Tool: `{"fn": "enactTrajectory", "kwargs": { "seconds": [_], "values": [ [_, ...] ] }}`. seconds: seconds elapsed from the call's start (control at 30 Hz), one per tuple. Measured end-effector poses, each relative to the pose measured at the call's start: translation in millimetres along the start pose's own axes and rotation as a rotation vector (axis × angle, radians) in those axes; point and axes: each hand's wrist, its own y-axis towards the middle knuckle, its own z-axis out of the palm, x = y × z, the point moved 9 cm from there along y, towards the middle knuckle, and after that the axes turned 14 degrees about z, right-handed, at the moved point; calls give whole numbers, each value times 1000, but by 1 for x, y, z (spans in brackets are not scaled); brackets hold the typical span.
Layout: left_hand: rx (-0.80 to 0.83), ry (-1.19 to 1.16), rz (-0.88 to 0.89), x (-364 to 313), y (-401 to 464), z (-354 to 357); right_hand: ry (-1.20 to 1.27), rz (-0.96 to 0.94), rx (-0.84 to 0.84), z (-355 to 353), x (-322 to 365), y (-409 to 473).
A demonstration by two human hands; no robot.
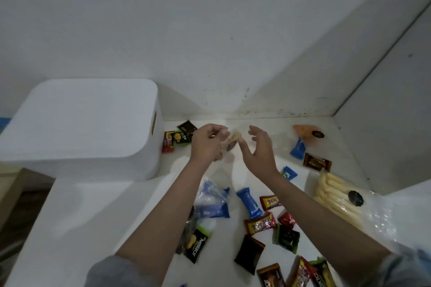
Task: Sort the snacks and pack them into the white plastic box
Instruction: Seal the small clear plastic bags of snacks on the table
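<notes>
White plastic box, smooth, rounded corners, lid on, far left. Crinkly foil snacks scattered across white counter. Left hand pinching blurred clear packet; right hand spread wide beside.

We see the box at the worktop's left, snacks scattered to its right, walls behind.

White box: one
Blue wrapped sweets: four loose, more bagged
Red sachets: about five
Pale stick packs: one
Hands: two
</notes>
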Motion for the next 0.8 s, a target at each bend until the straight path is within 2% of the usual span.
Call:
{"fn": "enactTrajectory", "kwargs": {
  "seconds": [0.1,0.3,0.4,0.57,0.8],
  "values": [
    [75,-27,79,-46,-15,-2,187,62,-63,-41,29,-12],
    [146,-154,169,-116,-56,-15,441,74,91,-91,87,-56],
    [177,-197,183,-136,-78,-18,396,8,108,-111,108,-84],
    [295,-223,247,-168,-114,-19,370,-59,46,-141,129,-127],
    [287,-89,352,-199,-145,-28,253,-137,65,-161,151,-159]
  ]
}}
